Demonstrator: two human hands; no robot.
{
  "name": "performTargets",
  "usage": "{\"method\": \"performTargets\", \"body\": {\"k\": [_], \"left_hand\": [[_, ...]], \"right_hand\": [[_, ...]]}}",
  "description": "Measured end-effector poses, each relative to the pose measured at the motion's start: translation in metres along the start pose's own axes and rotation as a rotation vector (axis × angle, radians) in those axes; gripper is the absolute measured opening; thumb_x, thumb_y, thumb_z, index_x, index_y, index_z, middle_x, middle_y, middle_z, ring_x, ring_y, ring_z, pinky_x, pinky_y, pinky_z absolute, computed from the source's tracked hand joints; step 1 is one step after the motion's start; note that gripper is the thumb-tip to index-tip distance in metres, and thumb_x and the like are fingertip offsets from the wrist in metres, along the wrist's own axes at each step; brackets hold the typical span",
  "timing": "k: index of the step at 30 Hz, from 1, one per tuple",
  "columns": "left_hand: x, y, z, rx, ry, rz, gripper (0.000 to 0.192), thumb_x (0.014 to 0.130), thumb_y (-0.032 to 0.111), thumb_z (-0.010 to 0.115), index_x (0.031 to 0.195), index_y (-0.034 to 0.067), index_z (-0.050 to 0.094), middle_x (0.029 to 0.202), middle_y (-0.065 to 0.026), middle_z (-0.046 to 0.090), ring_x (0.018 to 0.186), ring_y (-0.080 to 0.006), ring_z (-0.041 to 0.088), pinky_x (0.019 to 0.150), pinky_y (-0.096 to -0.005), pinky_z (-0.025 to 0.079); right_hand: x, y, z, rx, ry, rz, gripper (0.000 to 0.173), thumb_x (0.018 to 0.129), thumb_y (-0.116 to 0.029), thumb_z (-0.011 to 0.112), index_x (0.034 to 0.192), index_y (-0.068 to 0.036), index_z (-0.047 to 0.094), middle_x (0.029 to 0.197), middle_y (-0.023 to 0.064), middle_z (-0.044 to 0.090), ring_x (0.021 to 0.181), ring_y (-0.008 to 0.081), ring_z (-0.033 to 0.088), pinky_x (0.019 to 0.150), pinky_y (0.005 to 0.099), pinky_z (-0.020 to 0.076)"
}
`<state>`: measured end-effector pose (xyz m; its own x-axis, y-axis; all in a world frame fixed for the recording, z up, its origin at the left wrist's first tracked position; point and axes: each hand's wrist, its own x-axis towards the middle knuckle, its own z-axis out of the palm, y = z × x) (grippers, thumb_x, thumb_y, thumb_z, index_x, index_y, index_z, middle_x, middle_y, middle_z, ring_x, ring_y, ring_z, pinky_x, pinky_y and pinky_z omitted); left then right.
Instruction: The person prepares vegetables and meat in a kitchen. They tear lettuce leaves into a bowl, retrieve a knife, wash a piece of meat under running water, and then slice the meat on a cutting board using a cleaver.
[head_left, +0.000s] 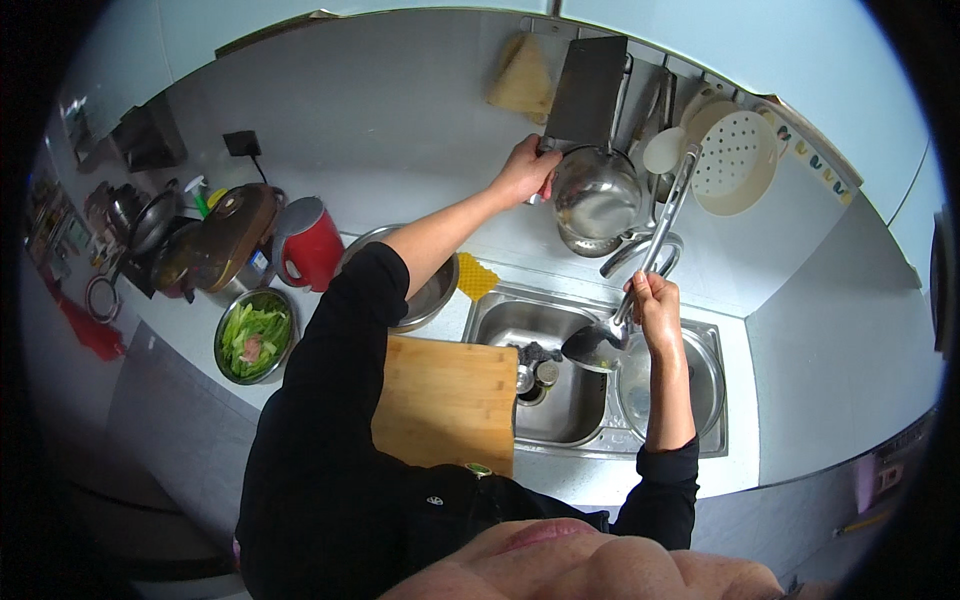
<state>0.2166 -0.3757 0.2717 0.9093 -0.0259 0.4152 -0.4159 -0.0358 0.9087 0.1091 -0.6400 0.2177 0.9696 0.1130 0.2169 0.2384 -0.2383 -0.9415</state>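
Note:
My left hand (527, 172) grips the handle of a cleaver (589, 90) in front of the hanging rail. Its broad dark blade points upward, partly covering the utensils behind. Lower and to the right, my right hand (657, 304) is closed around the long metal handle of a wok spatula (596, 346). The spatula's wide head hangs down over the divider of a double steel sink (577, 420), and its handle rises past the faucet (626, 255). A bamboo cutting board (446, 401) lies on the counter, its right edge reaching over the left basin.
Steel pots (598, 191), a white ladle (664, 151) and a perforated cream colander (735, 161) hang on the wall. A steel basin (439, 296), yellow sponge cloth (476, 276), red kettle (315, 247), rice cooker (236, 232) and bowl of greens (257, 330) stand leftward. A dark scrubber (536, 351) sits in the sink.

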Motion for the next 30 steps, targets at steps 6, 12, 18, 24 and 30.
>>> {"method": "performTargets", "body": {"k": [6, 12, 18, 24, 30], "left_hand": [[-0.007, 0.024, -0.003, 0.664, 0.269, 0.260, 0.028, 0.084, 0.018, 0.054, 0.094, -0.004, 0.040, 0.071, -0.0221, 0.058, 0.065, -0.0388, 0.059, 0.060, -0.0456, 0.047], [-0.073, 0.024, -0.012, 0.392, 0.271, 0.140, 0.026, 0.085, 0.020, 0.053, 0.095, -0.001, 0.042, 0.064, -0.0116, 0.053, 0.047, -0.0212, 0.055, 0.045, -0.0363, 0.044], [-0.180, 0.014, -0.054, 0.066, 0.304, -0.160, 0.021, 0.087, 0.017, 0.053, 0.098, 0.001, 0.043, 0.064, -0.0045, 0.050, 0.040, -0.0122, 0.048, 0.036, -0.0280, 0.040], [-0.257, 0.035, -0.081, 0.176, 0.422, -0.230, 0.015, 0.088, 0.013, 0.052, 0.097, 0.004, 0.043, 0.063, -0.0028, 0.048, 0.038, -0.0103, 0.045, 0.035, -0.0274, 0.037], [-0.321, 0.044, -0.095, 0.183, 0.489, -0.315, 0.014, 0.090, 0.012, 0.051, 0.098, 0.005, 0.042, 0.064, -0.0006, 0.043, 0.042, -0.0086, 0.045, 0.037, -0.0254, 0.038]], "right_hand": [[0.015, -0.002, 0.017, -0.035, -0.012, -0.005, 0.031, 0.095, -0.023, 0.051, 0.073, -0.003, 0.060, 0.050, -0.0037, 0.044, 0.040, 0.0052, 0.036, 0.039, 0.0234, 0.0277], [0.035, -0.008, 0.037, -0.062, -0.037, -0.031, 0.030, 0.092, -0.021, 0.053, 0.073, 0.001, 0.063, 0.052, -0.0004, 0.047, 0.043, 0.0077, 0.040, 0.042, 0.0263, 0.0318], [0.095, -0.029, 0.077, -0.235, -0.058, -0.164, 0.032, 0.088, -0.027, 0.054, 0.081, 0.002, 0.067, 0.069, 0.0174, 0.064, 0.066, 0.0235, 0.061, 0.064, 0.0368, 0.0456], [0.173, -0.029, 0.114, -0.098, 0.004, -0.324, 0.031, 0.091, -0.026, 0.055, 0.081, 0.002, 0.066, 0.058, 0.0053, 0.057, 0.050, 0.0105, 0.048, 0.045, 0.0284, 0.0354], [0.175, -0.044, 0.136, -0.108, 0.013, -0.288, 0.029, 0.089, -0.023, 0.055, 0.076, 0.000, 0.066, 0.052, 0.0057, 0.053, 0.044, 0.0119, 0.048, 0.040, 0.0290, 0.0350]]}}
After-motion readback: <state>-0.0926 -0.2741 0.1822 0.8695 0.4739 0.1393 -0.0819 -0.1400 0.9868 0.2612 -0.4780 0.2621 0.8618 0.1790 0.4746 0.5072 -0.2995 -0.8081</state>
